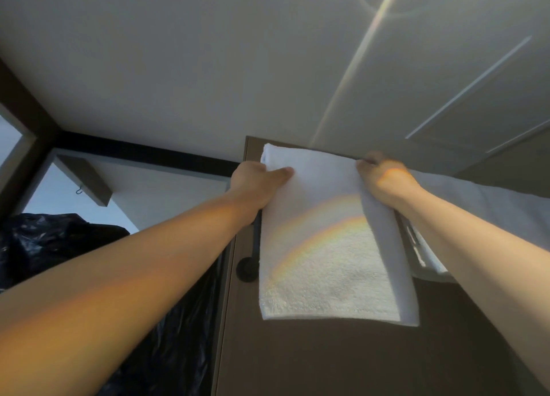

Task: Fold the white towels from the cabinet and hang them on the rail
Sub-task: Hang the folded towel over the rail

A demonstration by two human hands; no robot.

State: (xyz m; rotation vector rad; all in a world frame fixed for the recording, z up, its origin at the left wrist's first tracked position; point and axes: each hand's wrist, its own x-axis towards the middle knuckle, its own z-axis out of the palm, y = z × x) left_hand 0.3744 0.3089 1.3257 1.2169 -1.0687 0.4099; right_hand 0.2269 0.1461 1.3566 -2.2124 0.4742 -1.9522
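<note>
Status, left to right: left grip (256, 181) pinched the top-left corner of the towel (324, 261), thumb flat on the front face, fingers hidden behind. Towel was already folded to a narrow rectangle and held high against the brown door (327, 360), top edge level with the door top. Couldn't tell whether it was over the rail, which wasn't clearly in view. Right grip (387, 181) curled around the top-right edge, fingers wrapped over the fold. Just right of that, a second towel (491, 208) was draped over the same top line. My read: at least one hung, this one folded and mid-hang. Left to do: seat it, let go, even the drop. Whether the cabinet had more towels, unknown. Materials, same sweep: black bag (59, 246) low left, glossy crinkled plastic. Small wire hook (79, 190) under a boxy brown beam (86, 178). Black bar (255, 241) ran vertical beside the towel's left edge with a round matte foot, looked like metal. Towel was thick terry, looped nap visible on the lower half, soft rounded fold down the right side, straight hem at the bottom, with a rainbow flare (327, 226) arced across it. Door was flat, matte, laminate-looking. Second towel was the same white terry, hanging slack. Ceiling (208, 68) was plain white panels with thin straight seams.
</note>
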